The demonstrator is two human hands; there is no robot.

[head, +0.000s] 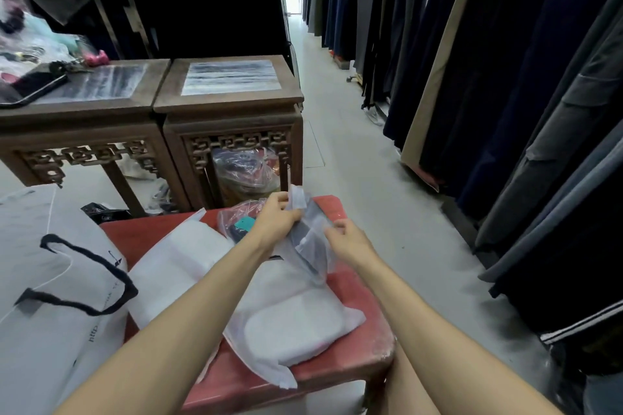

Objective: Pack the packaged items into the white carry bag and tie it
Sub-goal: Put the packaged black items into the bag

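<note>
The left hand [276, 217] has its grip closed on the grey packet [312, 232], finger and thumb pinching the film at its far top corner. The right hand [349, 239] has curled fingers meeting the packet's right edge and seems to pinch it there, though the contact is partly hidden. Between the two grips the packet hangs above the far right part of the red worktop [365, 359]. Its long axis runs from the far raised end down towards the person, and its lower end touches or nearly touches a white packet [296, 325] lying flat near the front edge. A second white packet [183, 263] lies towards the left edge, and a clear packet [236, 222] with a teal tag lies by the far edge, just beside the left wrist. The white carry bag [50, 280] slumps off the worktop's left edge with its black handles [84, 296] uppermost, and its mouth cannot be made out. It lies to the left of both grips, so the packet probably has to travel leftward across the worktop. The left hand is the nearer one and would lead, with the packet's long axis likely needing to turn towards the bag's opening.
</note>
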